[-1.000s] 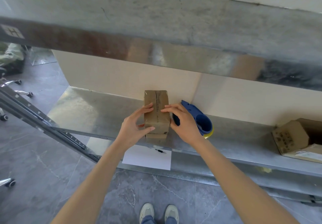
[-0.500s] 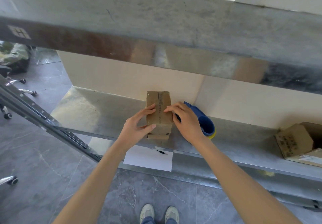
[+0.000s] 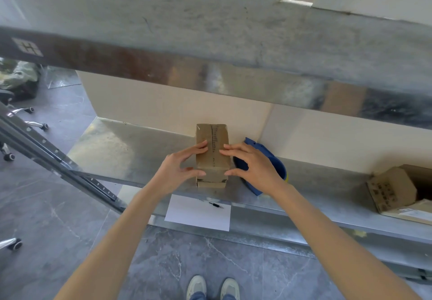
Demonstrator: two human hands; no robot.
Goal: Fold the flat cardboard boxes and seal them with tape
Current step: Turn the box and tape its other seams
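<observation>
Cardboard box [image 3: 211,157] on shelf [image 3: 131,157], between left hand [image 3: 177,171] and right hand [image 3: 254,166], spread fingers [image 3: 202,145] pressing its top

It looked like a storeroom or packing area: a galvanised steel shelf [image 3: 131,154] on a perforated upright [image 3: 70,171], an opened cardboard carton [image 3: 392,190] at the shelf's right end, a blue tape dispenser [image 3: 278,166] on it, and chair castors [image 3: 35,125] left of it on grey floor tiles [image 3: 46,206].

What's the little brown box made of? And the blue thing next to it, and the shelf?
Box: matte brown cardboard, with creased flaps. Blue thing: looks like smooth moulded plastic, slightly glossy. Shelf: shiny grey metal, probably steel; it shows blurry reflections.
</observation>
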